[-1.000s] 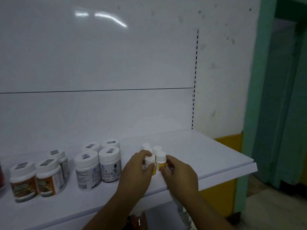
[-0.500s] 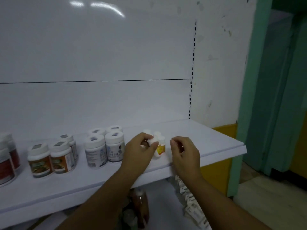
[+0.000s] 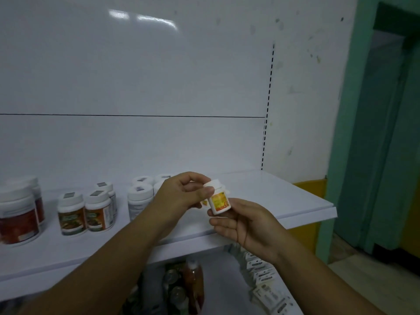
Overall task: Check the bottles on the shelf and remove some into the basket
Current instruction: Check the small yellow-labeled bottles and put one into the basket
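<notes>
A small white bottle (image 3: pixel 218 201) with an orange-yellow label and white cap is lifted off the white shelf (image 3: pixel 284 198), tilted. My left hand (image 3: pixel 181 196) pinches its cap end with thumb and fingers. My right hand (image 3: pixel 241 220) cups under its base, fingers curled beneath it. Another small orange-labelled bottle (image 3: pixel 204 203) peeks out behind my left hand. Larger white-capped jars stand along the shelf: a white-labelled group (image 3: pixel 138 198), a green-and-orange pair (image 3: pixel 85 212), and red-labelled jars (image 3: pixel 18 217) at the far left. No basket is in view.
Below the shelf sit bottles and cans (image 3: pixel 181 289) and a row of small white boxes (image 3: pixel 261 273). A white back panel rises behind the shelf. A green door frame (image 3: pixel 354 133) stands at the right, with floor beyond it.
Both hands were at the cluster of small bottles on the shelf; now one small bottle has been lifted off toward me and is held between both hands.
</notes>
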